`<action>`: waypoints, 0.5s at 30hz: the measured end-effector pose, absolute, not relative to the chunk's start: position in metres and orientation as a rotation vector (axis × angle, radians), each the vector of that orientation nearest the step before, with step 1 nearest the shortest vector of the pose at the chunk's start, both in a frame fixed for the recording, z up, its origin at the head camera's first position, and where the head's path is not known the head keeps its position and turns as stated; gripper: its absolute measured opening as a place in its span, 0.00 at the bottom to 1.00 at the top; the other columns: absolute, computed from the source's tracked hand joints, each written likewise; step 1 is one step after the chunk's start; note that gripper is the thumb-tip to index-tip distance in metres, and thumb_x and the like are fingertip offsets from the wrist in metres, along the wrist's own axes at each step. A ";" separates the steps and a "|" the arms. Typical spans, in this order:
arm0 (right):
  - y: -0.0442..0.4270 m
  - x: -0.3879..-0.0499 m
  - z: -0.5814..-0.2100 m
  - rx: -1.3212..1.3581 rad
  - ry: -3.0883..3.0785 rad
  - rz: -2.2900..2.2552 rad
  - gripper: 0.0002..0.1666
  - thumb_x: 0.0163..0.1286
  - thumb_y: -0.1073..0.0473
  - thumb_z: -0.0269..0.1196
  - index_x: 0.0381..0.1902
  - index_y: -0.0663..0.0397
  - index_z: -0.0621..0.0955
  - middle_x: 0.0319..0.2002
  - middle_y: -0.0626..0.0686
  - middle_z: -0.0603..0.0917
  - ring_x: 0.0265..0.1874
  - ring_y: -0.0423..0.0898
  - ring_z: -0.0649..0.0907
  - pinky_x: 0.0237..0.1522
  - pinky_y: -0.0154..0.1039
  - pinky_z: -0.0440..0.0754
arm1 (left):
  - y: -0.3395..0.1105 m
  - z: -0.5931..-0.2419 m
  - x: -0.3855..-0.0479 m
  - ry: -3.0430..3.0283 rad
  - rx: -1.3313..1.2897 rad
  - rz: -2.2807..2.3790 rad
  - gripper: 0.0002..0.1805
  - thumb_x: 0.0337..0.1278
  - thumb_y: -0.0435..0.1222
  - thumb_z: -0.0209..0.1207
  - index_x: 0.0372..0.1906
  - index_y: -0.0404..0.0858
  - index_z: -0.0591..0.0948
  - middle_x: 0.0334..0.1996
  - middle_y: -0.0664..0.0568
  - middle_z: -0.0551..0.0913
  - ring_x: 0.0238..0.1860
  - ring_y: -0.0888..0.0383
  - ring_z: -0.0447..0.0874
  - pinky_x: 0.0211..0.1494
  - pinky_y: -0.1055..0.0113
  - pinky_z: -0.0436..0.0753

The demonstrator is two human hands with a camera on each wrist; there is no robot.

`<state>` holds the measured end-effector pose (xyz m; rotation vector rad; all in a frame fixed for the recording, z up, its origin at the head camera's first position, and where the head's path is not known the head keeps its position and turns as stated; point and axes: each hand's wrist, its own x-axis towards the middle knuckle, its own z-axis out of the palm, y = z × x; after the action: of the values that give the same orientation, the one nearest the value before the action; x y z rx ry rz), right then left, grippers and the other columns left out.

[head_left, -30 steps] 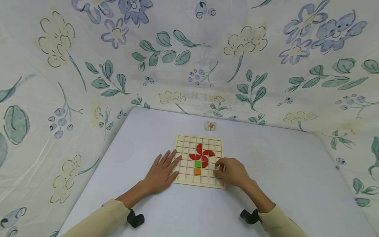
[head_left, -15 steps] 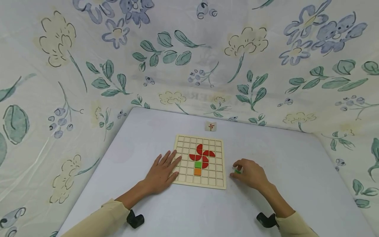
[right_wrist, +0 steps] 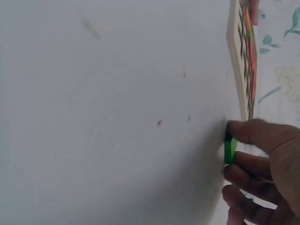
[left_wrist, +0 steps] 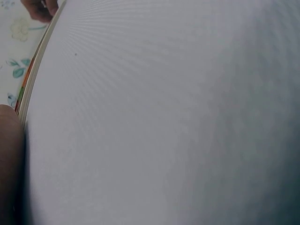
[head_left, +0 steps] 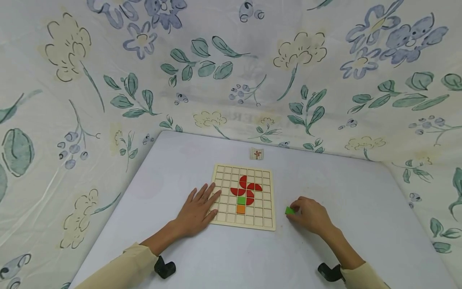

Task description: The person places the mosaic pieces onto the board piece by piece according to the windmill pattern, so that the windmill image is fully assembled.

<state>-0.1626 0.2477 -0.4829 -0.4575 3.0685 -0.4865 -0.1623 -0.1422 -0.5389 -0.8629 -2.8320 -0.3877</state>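
A wooden grid board [head_left: 225, 214] lies flat on the white table. Four-bladed red shapes [head_left: 244, 181] form a pinwheel on it, with a green square tile [head_left: 241, 200] and an orange square tile [head_left: 240, 209] below them. Fingers spread, my left hand [head_left: 196, 208] rests on the board's left edge. To the right of the board, my right hand [head_left: 312, 214] pinches a small green tile [head_left: 289, 210] between thumb and fingers, low over the table. The right wrist view shows that green tile [right_wrist: 229, 147] edge-on, touching or nearly touching the tabletop.
A small picture card [head_left: 256, 153] with a red pinwheel lies behind the board. The white table [head_left: 346, 192] extends to both sides. Floral cloth [head_left: 223, 72] hangs behind and beside it. Black wrist cameras [head_left: 165, 267] sit under both forearms.
My right hand has moved right, off the board's right edge and onto the table beside it, and the green tile in its fingers has come into view. My left hand has stayed put.
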 end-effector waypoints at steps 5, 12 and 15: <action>0.247 -0.164 -0.485 -0.555 3.105 -0.367 0.14 0.50 0.53 0.76 0.29 0.56 0.86 0.24 0.42 0.77 0.22 0.37 0.72 0.25 0.35 0.74 | -0.143 -0.539 -0.162 -2.828 -0.865 -0.402 0.34 0.73 0.51 0.46 0.77 0.42 0.59 0.77 0.42 0.50 0.76 0.42 0.46 0.71 0.40 0.48; 0.239 -0.165 -0.484 -0.727 3.144 -0.345 0.14 0.49 0.51 0.74 0.28 0.54 0.86 0.24 0.41 0.77 0.22 0.36 0.72 0.25 0.32 0.74 | -0.143 -0.541 -0.163 -2.861 -0.857 -0.406 0.34 0.74 0.53 0.43 0.78 0.44 0.56 0.78 0.44 0.47 0.77 0.44 0.43 0.72 0.42 0.45; 0.231 -0.165 -0.482 -0.782 3.133 -0.346 0.13 0.49 0.51 0.74 0.28 0.52 0.86 0.25 0.41 0.78 0.23 0.35 0.74 0.26 0.32 0.76 | -0.143 -0.541 -0.163 -2.841 -0.864 -0.400 0.34 0.73 0.52 0.45 0.77 0.43 0.58 0.77 0.43 0.49 0.76 0.43 0.44 0.72 0.41 0.47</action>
<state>-0.1646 0.2314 -0.4821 -0.7815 3.1330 -0.3459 -0.1626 -0.1428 -0.5408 -0.8638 -2.8408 -0.4004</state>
